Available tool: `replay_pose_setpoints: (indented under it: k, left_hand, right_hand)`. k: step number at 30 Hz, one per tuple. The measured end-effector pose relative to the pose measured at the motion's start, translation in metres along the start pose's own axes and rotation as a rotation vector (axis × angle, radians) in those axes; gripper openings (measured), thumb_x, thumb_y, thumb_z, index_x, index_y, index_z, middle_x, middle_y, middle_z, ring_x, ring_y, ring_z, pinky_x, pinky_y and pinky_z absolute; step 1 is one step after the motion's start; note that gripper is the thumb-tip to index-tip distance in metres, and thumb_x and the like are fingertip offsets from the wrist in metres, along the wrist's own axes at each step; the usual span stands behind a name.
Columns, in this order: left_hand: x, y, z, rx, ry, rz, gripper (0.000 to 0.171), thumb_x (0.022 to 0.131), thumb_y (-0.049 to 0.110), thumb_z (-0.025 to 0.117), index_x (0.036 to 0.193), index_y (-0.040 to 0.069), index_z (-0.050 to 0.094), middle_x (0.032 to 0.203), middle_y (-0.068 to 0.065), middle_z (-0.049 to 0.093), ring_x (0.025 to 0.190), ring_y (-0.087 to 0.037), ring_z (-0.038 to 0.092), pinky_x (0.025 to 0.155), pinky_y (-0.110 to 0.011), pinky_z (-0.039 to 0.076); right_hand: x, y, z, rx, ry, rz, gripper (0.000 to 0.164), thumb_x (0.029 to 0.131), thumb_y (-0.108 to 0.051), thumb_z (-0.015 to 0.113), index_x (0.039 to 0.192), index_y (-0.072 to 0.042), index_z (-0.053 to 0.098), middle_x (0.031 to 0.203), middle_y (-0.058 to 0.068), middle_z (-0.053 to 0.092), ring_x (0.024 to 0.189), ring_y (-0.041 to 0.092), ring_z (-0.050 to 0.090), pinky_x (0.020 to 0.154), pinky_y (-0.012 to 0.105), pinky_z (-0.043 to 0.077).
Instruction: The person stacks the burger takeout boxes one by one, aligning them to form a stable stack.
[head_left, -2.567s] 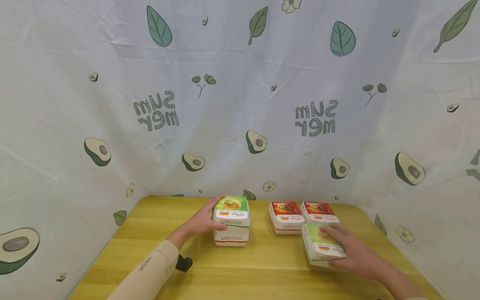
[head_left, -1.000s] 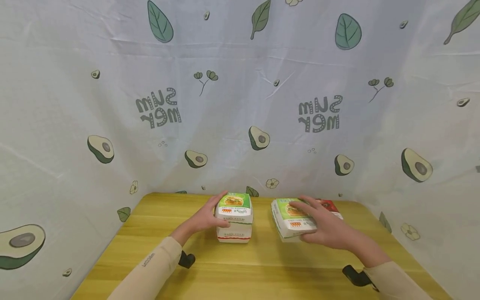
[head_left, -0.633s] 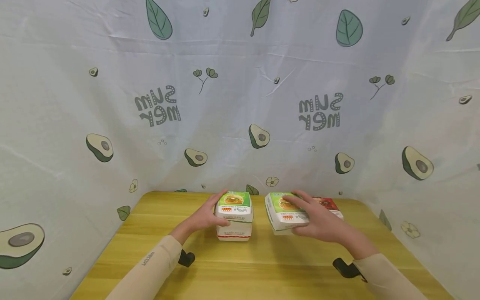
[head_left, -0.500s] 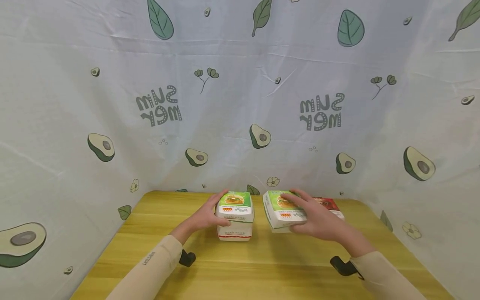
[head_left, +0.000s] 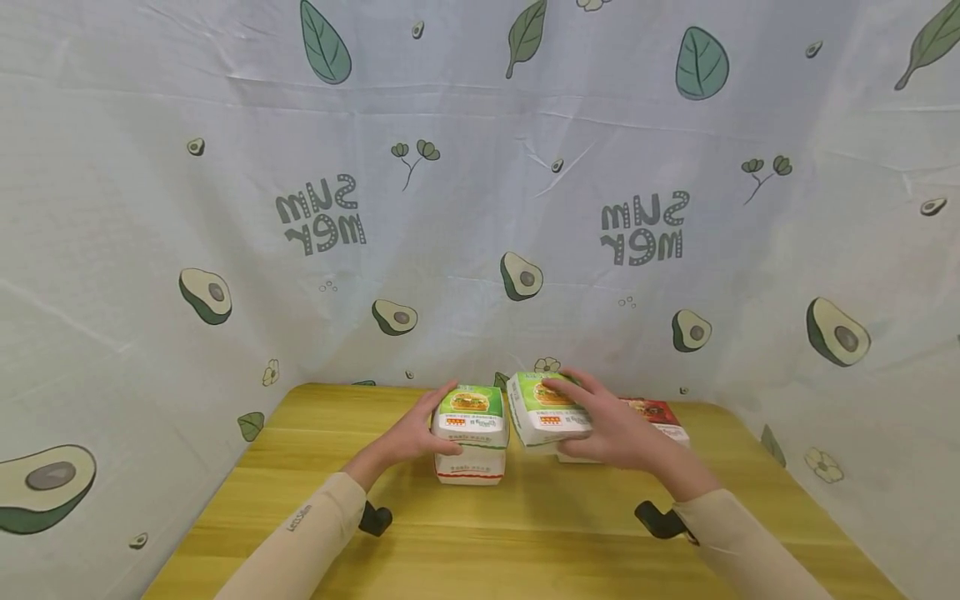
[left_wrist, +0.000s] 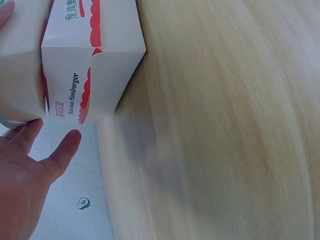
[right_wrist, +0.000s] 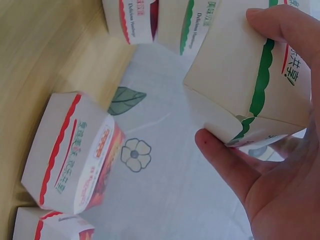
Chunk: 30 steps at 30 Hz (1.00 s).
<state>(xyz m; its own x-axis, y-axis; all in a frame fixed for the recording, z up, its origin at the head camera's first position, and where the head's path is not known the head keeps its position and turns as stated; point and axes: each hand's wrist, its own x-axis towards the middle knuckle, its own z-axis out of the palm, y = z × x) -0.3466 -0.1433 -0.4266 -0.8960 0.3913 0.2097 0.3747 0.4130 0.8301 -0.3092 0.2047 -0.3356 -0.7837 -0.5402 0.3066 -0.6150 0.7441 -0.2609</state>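
On the table stands a stack of two burger boxes. The upper one, a green-topped burger box [head_left: 471, 423], rests on a red-trimmed burger box [head_left: 470, 468]. My left hand [head_left: 408, 432] grips the upper box from the left, thumb at its front and fingers round the back. To the right of the stack, my right hand [head_left: 618, 429] holds a second green-topped burger box [head_left: 531, 427] in the air, tilted and close beside the upper box. In the right wrist view, thumb and fingers span this raised box [right_wrist: 225, 65], with table and backdrop showing below it.
Two red-topped burger boxes stand on the table at the right; one red-topped box [head_left: 656, 413] shows past my right hand, which mostly hides the other. In the right wrist view both red-trimmed boxes [right_wrist: 70, 155] sit side by side. A printed cloth [head_left: 450, 208] hangs behind the table [head_left: 480, 550].
My right hand has lifted the second green-topped box off the right side of the table and carried it left, past the red-topped boxes, to beside the stack. My left hand has kept its place.
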Motion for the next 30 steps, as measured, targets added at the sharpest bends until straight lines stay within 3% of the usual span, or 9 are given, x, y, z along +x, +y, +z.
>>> replay_pose_setpoints:
  k: [11, 21, 27, 30]
  left_hand:
    - [0.002, -0.004, 0.000, -0.026, 0.011, 0.008, 0.106, 0.075, 0.026, 0.089, 0.160, 0.030, 0.025, 0.155, -0.012, 0.033, 0.129, -0.031, 0.043, 0.108, -0.058, 0.036]
    - [0.004, -0.002, -0.004, 0.009, 0.012, -0.004, 0.110, 0.074, 0.029, 0.089, 0.161, 0.033, 0.022, 0.158, -0.009, 0.030, 0.128, -0.029, 0.045, 0.108, -0.054, 0.038]
    - [0.004, -0.002, -0.003, -0.002, 0.008, -0.015, 0.111, 0.073, 0.027, 0.090, 0.161, 0.034, 0.022, 0.156, -0.010, 0.032, 0.127, -0.029, 0.044, 0.108, -0.055, 0.038]
    - [-0.003, 0.013, -0.003, -0.026, 0.002, -0.011, 0.109, 0.074, 0.021, 0.089, 0.161, 0.025, 0.023, 0.152, -0.014, 0.034, 0.125, -0.031, 0.045, 0.108, -0.057, 0.038]
  right_hand:
    - [0.021, -0.014, 0.006, 0.018, -0.003, -0.036, 0.090, 0.076, -0.034, 0.085, 0.153, -0.039, 0.039, 0.164, 0.005, 0.025, 0.130, 0.035, 0.049, 0.092, 0.052, 0.050]
    - [0.037, -0.020, 0.007, 0.016, 0.000, -0.062, 0.089, 0.077, -0.035, 0.083, 0.154, -0.035, 0.039, 0.163, 0.004, 0.027, 0.127, 0.032, 0.052, 0.090, 0.044, 0.049]
    - [0.040, -0.021, 0.010, 0.012, 0.002, -0.052, 0.089, 0.077, -0.037, 0.084, 0.154, -0.034, 0.040, 0.162, 0.006, 0.028, 0.128, 0.034, 0.052, 0.091, 0.048, 0.050]
    - [0.040, -0.021, 0.013, 0.011, 0.000, -0.036, 0.089, 0.077, -0.037, 0.083, 0.154, -0.035, 0.039, 0.162, 0.005, 0.028, 0.127, 0.033, 0.052, 0.091, 0.048, 0.050]
